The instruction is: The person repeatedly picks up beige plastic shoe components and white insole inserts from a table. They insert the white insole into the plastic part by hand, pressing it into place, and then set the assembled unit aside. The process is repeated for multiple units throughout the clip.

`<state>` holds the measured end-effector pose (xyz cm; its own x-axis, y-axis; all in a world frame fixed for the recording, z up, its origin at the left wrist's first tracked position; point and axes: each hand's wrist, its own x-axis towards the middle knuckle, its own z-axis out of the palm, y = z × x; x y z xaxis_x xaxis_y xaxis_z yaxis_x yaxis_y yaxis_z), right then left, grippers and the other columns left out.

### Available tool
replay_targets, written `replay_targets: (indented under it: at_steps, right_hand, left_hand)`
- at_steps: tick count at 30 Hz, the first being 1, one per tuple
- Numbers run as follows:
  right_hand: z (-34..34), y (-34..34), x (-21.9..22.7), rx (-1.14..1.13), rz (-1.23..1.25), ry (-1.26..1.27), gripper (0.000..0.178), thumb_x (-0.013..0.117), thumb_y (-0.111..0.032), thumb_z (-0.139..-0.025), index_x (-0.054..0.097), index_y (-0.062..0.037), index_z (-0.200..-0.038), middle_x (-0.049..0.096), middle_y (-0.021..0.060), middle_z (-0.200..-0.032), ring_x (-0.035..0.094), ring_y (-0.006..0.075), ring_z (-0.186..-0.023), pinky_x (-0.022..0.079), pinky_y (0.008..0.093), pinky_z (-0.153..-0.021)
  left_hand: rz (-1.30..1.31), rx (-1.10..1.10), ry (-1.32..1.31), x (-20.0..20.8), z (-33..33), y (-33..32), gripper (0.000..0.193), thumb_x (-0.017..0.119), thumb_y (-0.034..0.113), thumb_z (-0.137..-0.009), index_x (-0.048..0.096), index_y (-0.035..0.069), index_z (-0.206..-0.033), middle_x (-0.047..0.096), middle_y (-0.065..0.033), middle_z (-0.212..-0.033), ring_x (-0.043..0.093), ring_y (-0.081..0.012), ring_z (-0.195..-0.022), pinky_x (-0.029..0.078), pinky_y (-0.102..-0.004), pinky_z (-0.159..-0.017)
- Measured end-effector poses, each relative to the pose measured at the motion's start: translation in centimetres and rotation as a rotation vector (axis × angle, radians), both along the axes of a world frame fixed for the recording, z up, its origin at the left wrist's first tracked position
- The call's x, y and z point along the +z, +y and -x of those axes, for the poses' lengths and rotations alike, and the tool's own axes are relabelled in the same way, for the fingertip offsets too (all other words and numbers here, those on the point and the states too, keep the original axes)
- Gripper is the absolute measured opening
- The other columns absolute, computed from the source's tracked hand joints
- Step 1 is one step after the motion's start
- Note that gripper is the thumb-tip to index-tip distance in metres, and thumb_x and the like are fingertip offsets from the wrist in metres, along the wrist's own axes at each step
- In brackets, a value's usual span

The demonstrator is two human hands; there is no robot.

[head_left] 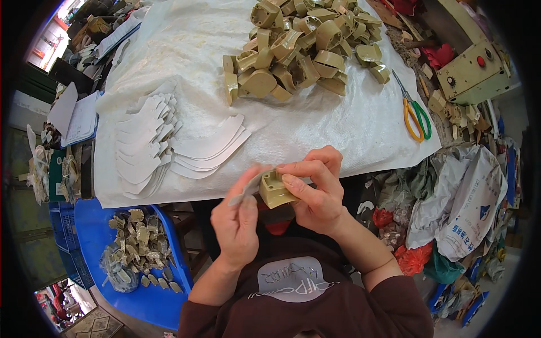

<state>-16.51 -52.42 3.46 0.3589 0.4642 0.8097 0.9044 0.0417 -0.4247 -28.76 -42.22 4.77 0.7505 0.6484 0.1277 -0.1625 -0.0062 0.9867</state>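
In front of my chest I hold a glossy tan block shoe heel, its flat face with small holes turned upward. My right hand is closed on its right side, thumb and fingers pinching the edge. My left hand is closed on a thin, pale, curved sheet piece that lies along the heel's left side; the left fingers are slightly blurred. Beyond my hands, a fan of cut white sheet pieces and a smaller stack of curved white strips lie on the white table cover. Farther back is a large pile of tan heels.
Scissors with orange and green handles lie near the table's right edge. At left, a blue plastic chair bears several heels and a clear plastic bag. A pale green control box stands at right, above sacks and bags.
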Motion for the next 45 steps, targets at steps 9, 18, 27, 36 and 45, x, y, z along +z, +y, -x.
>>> replay_targets:
  at_steps: [9,18,27,36,45]
  right_hand:
    - [1.1,-1.7,3.3,-0.095,0.53,-0.077,0.034,0.07,-0.011,-0.063,0.063,-0.0144,-0.096,0.051,0.0005,-0.083,0.049,0.0204,-0.084,0.026,0.0441,-0.079]
    - [0.4,-1.9,1.3,-0.067,0.492,-0.01,0.035,0.069,-0.009,-0.062,0.061,-0.012,-0.096,0.05,0.001,-0.081,0.048,0.0207,-0.082,0.025,0.0423,-0.078]
    - [-0.5,-2.0,0.7,0.252,0.27,0.306,0.039,0.069,0.0,-0.063,0.061,-0.0076,-0.101,0.05,0.0038,-0.082,0.048,0.0221,-0.08,0.027,0.04,-0.08]
    - [0.0,-2.0,1.6,0.385,0.412,0.301,0.044,0.07,0.001,-0.065,0.059,-0.0069,-0.107,0.052,0.0053,-0.082,0.049,0.0237,-0.078,0.032,0.0382,-0.079]
    - [-0.2,-1.5,-0.4,0.322,0.19,0.209,0.037,0.073,-0.005,-0.064,0.061,-0.0081,-0.099,0.06,0.0039,-0.1,0.05,0.0238,-0.09,0.036,0.0402,-0.079]
  left_hand:
    - [-0.205,0.036,0.168,0.2,0.2,0.2,0.019,0.056,0.005,-0.092,0.066,-0.005,-0.105,0.059,0.0014,-0.077,0.044,-0.0044,-0.068,0.036,-0.0198,-0.06]
    - [-0.733,0.106,0.032,-1.1,-1.0,-0.7,0.021,0.06,-0.005,-0.085,0.065,-0.003,-0.105,0.063,-0.0165,-0.086,0.06,-0.0222,-0.074,0.048,-0.0292,-0.064]
    - [-0.183,-0.099,-0.147,-2.1,-1.0,0.6,0.015,0.066,0.004,-0.085,0.067,0.0,-0.1,0.058,-0.0067,-0.082,0.052,-0.0151,-0.078,0.043,-0.0243,-0.069]
    - [-0.732,0.048,-0.103,-1.8,-1.1,0.9,0.018,0.076,0.014,-0.076,0.062,0.004,-0.081,0.052,-0.0034,-0.067,0.045,-0.0202,-0.068,0.039,-0.0297,-0.063]
    - [-0.775,0.139,-0.182,-1.5,-0.7,1.2,0.028,0.077,-0.004,-0.059,0.066,0.011,-0.079,0.053,0.0002,-0.075,0.049,-0.0233,-0.077,0.039,-0.0307,-0.067]
